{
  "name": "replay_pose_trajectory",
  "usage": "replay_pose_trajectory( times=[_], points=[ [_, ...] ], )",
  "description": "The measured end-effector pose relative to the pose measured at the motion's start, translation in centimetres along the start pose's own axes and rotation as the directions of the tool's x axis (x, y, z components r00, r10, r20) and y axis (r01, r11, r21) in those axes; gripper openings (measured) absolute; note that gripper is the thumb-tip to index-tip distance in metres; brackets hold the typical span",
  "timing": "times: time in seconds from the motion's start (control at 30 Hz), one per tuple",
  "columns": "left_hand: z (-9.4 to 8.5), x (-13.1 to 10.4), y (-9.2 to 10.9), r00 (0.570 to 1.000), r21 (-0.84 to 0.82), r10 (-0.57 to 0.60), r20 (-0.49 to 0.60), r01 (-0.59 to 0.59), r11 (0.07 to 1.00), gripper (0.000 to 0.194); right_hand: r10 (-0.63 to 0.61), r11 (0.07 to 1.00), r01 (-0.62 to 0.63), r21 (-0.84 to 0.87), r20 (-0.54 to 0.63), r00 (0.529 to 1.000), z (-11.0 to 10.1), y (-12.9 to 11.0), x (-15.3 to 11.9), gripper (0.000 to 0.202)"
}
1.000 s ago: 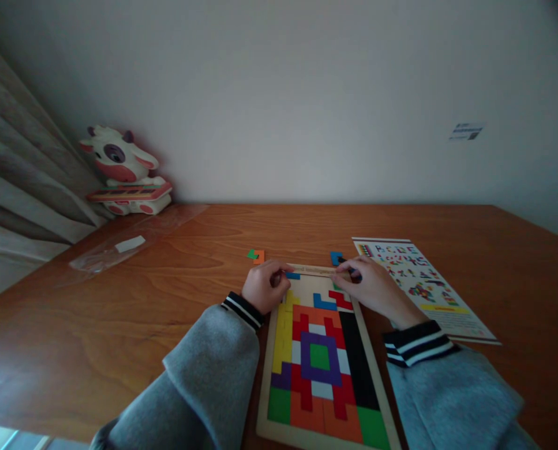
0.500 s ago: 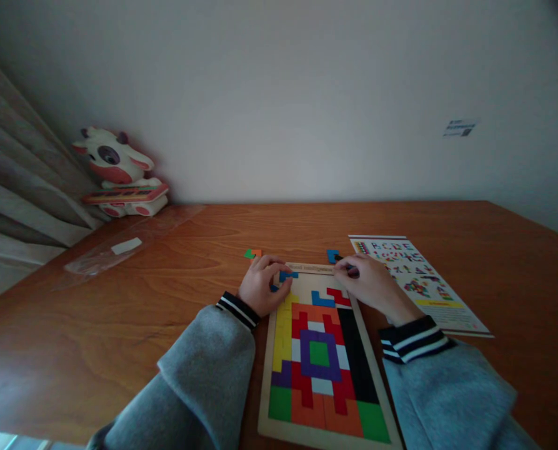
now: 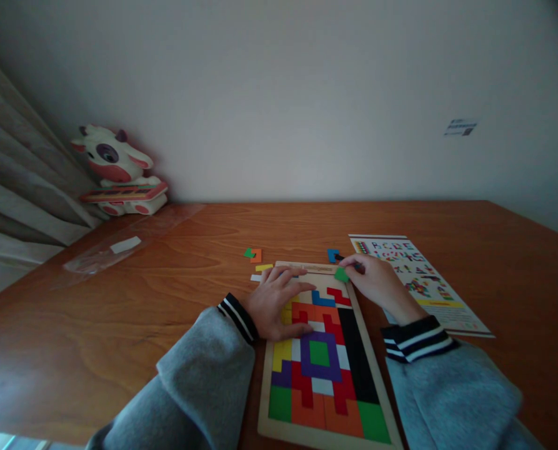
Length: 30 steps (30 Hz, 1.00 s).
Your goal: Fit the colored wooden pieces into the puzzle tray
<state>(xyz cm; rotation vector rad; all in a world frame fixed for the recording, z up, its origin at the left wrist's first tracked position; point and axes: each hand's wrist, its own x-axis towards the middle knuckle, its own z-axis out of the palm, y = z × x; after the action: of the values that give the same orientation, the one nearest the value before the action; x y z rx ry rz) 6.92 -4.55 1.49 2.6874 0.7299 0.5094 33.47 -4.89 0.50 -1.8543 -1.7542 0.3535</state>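
A wooden puzzle board (image 3: pixel 265 406) lies before me, much of it filled with coloured block pieces. My left hand (image 3: pixel 276 303) is open, fingers spread over the board's upper left, its thumb near the purple pieces (image 3: pixel 337 357). At the top right corner of the board, my right hand (image 3: pixel 375 278) pinches a green puzzle piece (image 3: pixel 341 275) at its fingertips. A black piece (image 3: pixel 338 257) shows partly behind those fingers, close to a blue piece (image 3: pixel 332 255). An L-shaped blue piece (image 3: pixel 323 301) and a red piece (image 3: pixel 338 296) lie in the board's upper part.
Beyond the board's upper left are loose orange (image 3: pixel 257 255), green (image 3: pixel 249 252), yellow (image 3: pixel 264 267) and white (image 3: pixel 255 277) pieces. A printed sheet (image 3: pixel 440 322) lies at the right. A cow toy (image 3: pixel 119 169) and clear plastic wrap (image 3: pixel 89 265) are at the left.
My left hand has spread its fingers and moved down and right over the board. A green piece now shows at my right fingertips. Yellow and white pieces have come into sight beyond the left hand.
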Motion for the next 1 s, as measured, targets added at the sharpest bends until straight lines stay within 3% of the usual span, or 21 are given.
replay_pose_trajectory(
  times=[0.13, 0.23, 0.33, 0.47, 0.63, 0.87, 1.0],
  points=[
    [0.8, 0.2, -0.9, 0.987, 0.023, -0.105, -0.123, 0.108, 0.994, 0.055, 0.044, 0.993, -0.045, 0.111, 0.009, 0.999, 0.4, 0.3, 0.1, 0.021],
    [1.5, 0.4, -2.2, 0.928, 0.043, -0.239, -0.286, 0.261, 0.964, 0.037, 0.043, 0.979, -0.047, 0.196, 0.026, 0.999, 0.7, 0.7, 0.2, 0.024],
    [1.9, 0.5, -3.3, 0.885, -0.018, -0.310, -0.347, 0.324, 0.946, 0.030, 0.031, 0.977, -0.024, 0.211, -0.029, 0.999, 0.5, 1.0, 0.3, 0.015],
    [1.9, 0.5, -3.7, 0.867, -0.087, -0.348, -0.356, 0.340, 0.937, 0.024, 0.059, 0.997, -0.054, 0.057, -0.088, 0.994, 0.1, 1.3, 0.3, 0.015],
    [1.8, 0.8, -3.4, 0.859, -0.077, -0.344, -0.380, 0.341, 0.937, 0.021, -0.071, 0.982, 0.050, -0.184, -0.109, 0.992, 0.2, 0.5, 0.0, 0.021],
    [2.1, 1.9, -4.0, 0.827, -0.158, -0.396, -0.398, 0.363, 0.918, 0.027, -0.117, 0.993, 0.118, 0.010, 0.181, 0.976, 1.0, -0.4, -0.7, 0.033],
    [2.1, 1.7, -4.1, 0.835, -0.165, -0.399, -0.378, 0.363, 0.917, 0.013, -0.171, 0.984, 0.152, 0.087, 0.274, 0.947, 0.6, -0.5, -0.7, 0.018]
  ],
)
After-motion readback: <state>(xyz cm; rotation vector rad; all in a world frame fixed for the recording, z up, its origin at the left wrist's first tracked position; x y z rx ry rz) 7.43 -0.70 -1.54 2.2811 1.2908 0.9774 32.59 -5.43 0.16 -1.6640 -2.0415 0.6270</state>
